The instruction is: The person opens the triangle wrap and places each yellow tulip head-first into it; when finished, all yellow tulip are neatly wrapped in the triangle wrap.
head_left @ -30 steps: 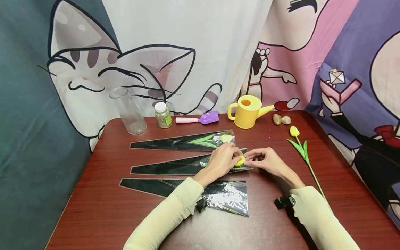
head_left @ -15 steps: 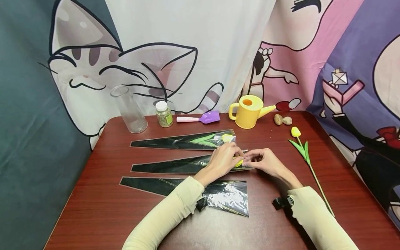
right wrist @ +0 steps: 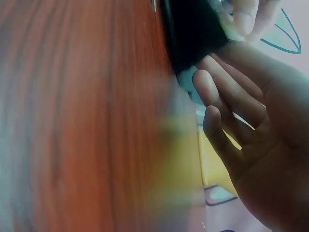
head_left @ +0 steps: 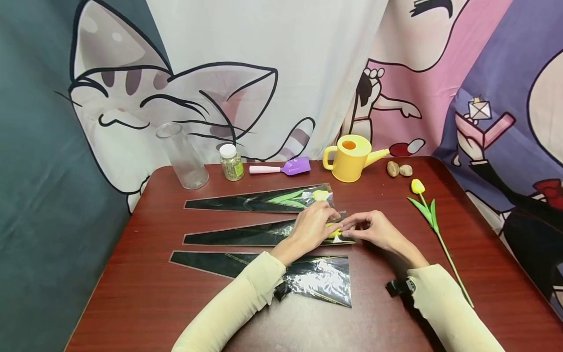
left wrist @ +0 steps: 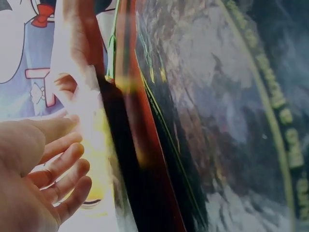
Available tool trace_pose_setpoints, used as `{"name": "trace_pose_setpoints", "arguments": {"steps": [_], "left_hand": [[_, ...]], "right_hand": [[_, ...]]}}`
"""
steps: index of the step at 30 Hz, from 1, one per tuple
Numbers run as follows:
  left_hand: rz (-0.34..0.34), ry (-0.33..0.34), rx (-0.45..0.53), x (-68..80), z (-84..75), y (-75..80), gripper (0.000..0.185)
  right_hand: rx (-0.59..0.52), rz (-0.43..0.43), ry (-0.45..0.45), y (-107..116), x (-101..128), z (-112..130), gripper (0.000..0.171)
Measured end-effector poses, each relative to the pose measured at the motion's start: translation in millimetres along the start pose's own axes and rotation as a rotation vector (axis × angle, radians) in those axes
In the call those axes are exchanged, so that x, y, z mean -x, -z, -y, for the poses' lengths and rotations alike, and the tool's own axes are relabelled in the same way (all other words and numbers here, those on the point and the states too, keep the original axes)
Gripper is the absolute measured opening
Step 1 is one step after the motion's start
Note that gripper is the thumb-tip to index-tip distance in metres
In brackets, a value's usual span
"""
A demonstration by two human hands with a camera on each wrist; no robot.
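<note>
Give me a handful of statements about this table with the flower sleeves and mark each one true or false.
1. Both hands meet at the wide end of the middle sleeve. True: left hand, right hand.
2. The watering can is purple. False: it is yellow; the scoop is purple.
3. A loose yellow tulip lies on the table to the right of the hands. True.
4. The clear glass vase lies on its side. False: it stands upright.
5. The far sleeve already holds a tulip. True.

Reddish wooden table (head_left: 132,303), cartoon cat curtain (head_left: 176,88) behind, pink-purple cartoon drape (head_left: 484,73) right
</note>
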State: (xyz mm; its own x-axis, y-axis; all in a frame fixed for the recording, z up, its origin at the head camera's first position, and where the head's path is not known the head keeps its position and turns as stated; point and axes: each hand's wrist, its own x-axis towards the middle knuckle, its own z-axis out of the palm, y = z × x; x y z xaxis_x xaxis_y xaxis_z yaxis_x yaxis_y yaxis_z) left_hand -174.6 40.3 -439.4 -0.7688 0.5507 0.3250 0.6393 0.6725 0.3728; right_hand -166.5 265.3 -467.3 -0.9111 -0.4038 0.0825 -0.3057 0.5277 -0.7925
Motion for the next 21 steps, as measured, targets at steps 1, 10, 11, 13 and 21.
{"name": "trace_pose_setpoints", "arguments": {"steps": [1, 10, 11, 13, 21], "left_hand": [[-0.004, 0.001, 0.0, 0.9, 0.5, 0.1, 0.022], [-0.028, -0.018, 0.003, 2.4, 1.1, 1.3, 0.017], [-0.023, -0.022, 0.006, 2.6, 0.8, 1.9, 0.017], [-0.015, -0.031, 0.009, 2.9, 0.4, 3.4, 0.017], [-0.035, -0.032, 0.015, 3.9, 0.0, 7.9, 0.016]], "right_hand": [[0.009, 0.001, 0.007, 1, 1, -3, 0.018], [0.104, -0.083, 0.004, 23, 14, -11, 0.017], [0.113, -0.097, 0.001, 26, 16, -11, 0.018], [0.14, -0.127, -0.003, 31, 20, -12, 0.019], [0.229, -0.24, -0.078, 49, 38, -18, 0.017]]}}
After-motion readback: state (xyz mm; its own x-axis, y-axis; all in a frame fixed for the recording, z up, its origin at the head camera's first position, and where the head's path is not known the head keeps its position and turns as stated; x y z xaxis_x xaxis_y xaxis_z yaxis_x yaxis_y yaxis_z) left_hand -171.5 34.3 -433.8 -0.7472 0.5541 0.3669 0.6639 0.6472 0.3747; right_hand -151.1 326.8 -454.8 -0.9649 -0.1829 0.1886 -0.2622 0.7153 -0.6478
